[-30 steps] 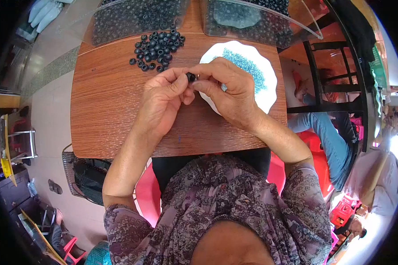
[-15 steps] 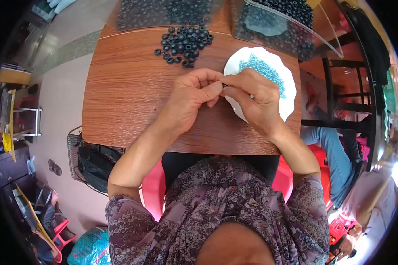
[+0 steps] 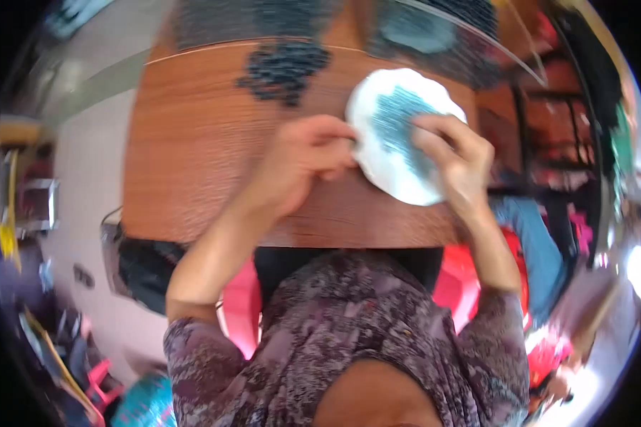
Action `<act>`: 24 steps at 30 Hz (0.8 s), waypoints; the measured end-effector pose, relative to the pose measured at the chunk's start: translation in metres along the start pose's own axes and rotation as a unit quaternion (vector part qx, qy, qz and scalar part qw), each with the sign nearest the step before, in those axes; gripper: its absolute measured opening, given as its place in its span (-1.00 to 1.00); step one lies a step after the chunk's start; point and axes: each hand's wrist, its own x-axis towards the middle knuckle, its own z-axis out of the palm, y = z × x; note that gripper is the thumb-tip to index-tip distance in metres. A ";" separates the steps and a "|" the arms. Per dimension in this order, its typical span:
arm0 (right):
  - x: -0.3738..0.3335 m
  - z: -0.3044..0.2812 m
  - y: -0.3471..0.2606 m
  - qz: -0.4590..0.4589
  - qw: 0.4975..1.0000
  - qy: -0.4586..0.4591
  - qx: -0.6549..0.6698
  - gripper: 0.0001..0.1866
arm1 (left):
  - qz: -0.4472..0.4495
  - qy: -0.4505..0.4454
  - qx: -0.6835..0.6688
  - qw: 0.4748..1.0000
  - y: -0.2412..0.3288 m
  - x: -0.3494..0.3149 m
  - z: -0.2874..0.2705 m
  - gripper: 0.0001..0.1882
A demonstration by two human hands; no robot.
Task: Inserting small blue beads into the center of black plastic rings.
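A white plate [image 3: 377,167] with a scalloped rim holds a heap of small light-blue beads [image 3: 397,114]. Over the plate's right half is my right hand [image 3: 463,160], thumb and fingers drawn together above the beads; blur hides whether anything is between them. My left hand [image 3: 303,160] is pinched closed beside the plate's left rim, and what it holds is too small and smeared to make out. Beyond it, a loose pile of black round beads [image 3: 285,67] lies on the brown wooden table [image 3: 192,142].
Two clear plastic containers of black beads stand at the table's far edge, one [image 3: 253,21] at the middle and one [image 3: 434,43] to the right. A black bag [image 3: 149,267] sits low at the left. Another person's jeans-clad leg [image 3: 530,249] is at the right.
My hands, which met over a small dark thing, have come apart. The right hand has moved right over the plate; the left stays pinched. The whole view has shifted slightly and blurred.
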 end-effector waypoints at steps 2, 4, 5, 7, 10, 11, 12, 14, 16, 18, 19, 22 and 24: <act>-0.006 -0.009 0.001 0.023 1.000 0.008 -0.005 -0.85 | -0.006 -0.026 -0.020 0.999 -0.008 0.005 0.002 -0.84; -0.012 -0.007 0.001 0.043 0.998 -0.013 0.040 -0.87 | 0.008 -0.036 -0.030 0.999 -0.011 0.006 0.001 -0.84; -0.012 -0.004 0.001 0.031 0.998 -0.021 0.049 -0.87 | 0.003 -0.040 -0.040 0.998 -0.011 0.005 0.002 -0.85; -0.015 -0.002 0.002 -0.011 0.998 -0.052 0.035 -0.88 | -0.003 -0.047 -0.049 0.998 -0.011 0.002 0.003 -0.86; -0.009 -0.006 -0.014 -0.046 0.997 -0.055 -0.003 -0.88 | -0.009 -0.064 -0.049 0.997 -0.010 0.003 0.006 -0.85; -0.008 -0.009 -0.019 -0.057 0.997 -0.053 -0.024 -0.88 | -0.007 -0.056 -0.037 0.998 -0.009 0.002 0.007 -0.85; -0.004 -0.013 -0.022 -0.048 0.997 -0.039 -0.039 -0.88 | -0.009 -0.059 -0.027 0.998 -0.008 0.005 0.009 -0.84; 0.012 -0.026 -0.027 -0.175 0.977 -0.019 -0.118 -0.89 | -0.021 -0.047 -0.045 0.998 -0.007 0.003 0.005 -0.83; 0.029 -0.038 -0.036 -0.165 0.981 0.024 -0.102 -0.87 | 0.006 -0.050 -0.073 0.996 -0.008 -0.001 0.001 -0.82; 0.045 -0.051 -0.044 -0.161 0.981 0.091 -0.060 -0.86 | -0.015 -0.021 -0.060 0.998 -0.007 -0.001 0.000 -0.79; 0.050 -0.058 -0.056 -0.107 0.989 0.095 -0.042 -0.86 | -0.020 -0.040 -0.063 0.997 -0.005 0.000 0.001 -0.79; 0.084 -0.074 -0.049 -0.167 0.975 0.112 -0.098 -0.84 | -0.016 -0.056 -0.074 0.996 -0.006 0.004 0.002 -0.78; 0.113 -0.081 -0.035 -0.173 0.978 0.076 -0.084 -0.84 | -0.013 -0.060 -0.070 0.996 -0.005 0.005 0.002 -0.79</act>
